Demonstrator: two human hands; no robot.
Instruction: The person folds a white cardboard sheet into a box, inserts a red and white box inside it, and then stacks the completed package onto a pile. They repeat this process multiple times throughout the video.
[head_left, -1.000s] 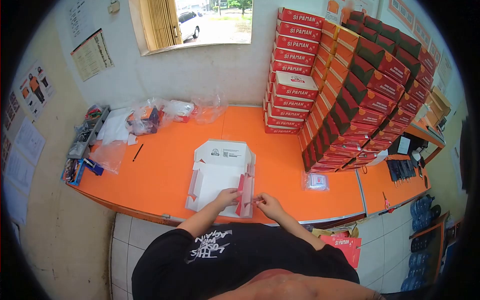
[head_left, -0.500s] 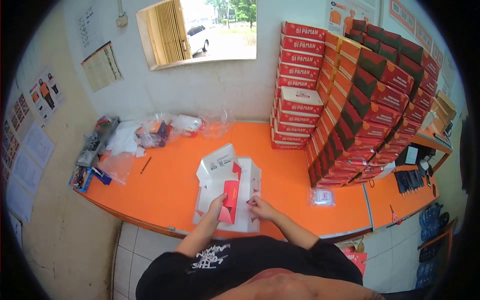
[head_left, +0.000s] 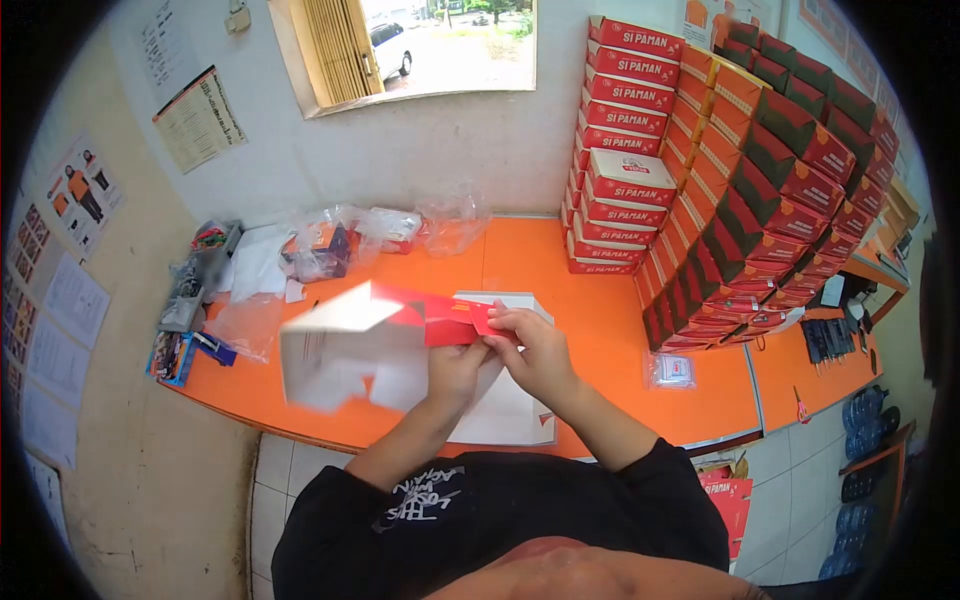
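A red and white cardboard box blank point(head_left: 350, 350) is raised off the table, partly folded and tilted to the left, its far end blurred. My left hand point(head_left: 455, 378) grips it at the near edge, under the red panel. With fingers and thumb pressed together, my right hand point(head_left: 535, 345) holds the red end flap of the same blank. The two hands are close together, almost touching. Beneath them lies a second white cardboard blank point(head_left: 510, 410) on the orange table point(head_left: 600, 400), partly covered by my hands and the raised one.
Red-and-white boxes point(head_left: 625, 170) are stacked high at the back right, beside a taller stack of dark red boxes point(head_left: 740, 235). A small clear packet point(head_left: 672, 371) lies before them. Plastic bags point(head_left: 325, 245) and a blue tray point(head_left: 170, 357) are on the left, scissors point(head_left: 801, 404) on the right.
The box blank has come up off the table and swung left, uncovering the other blank. My right hand has moved up and inward onto the red flap; my left hand has risen with the blank.
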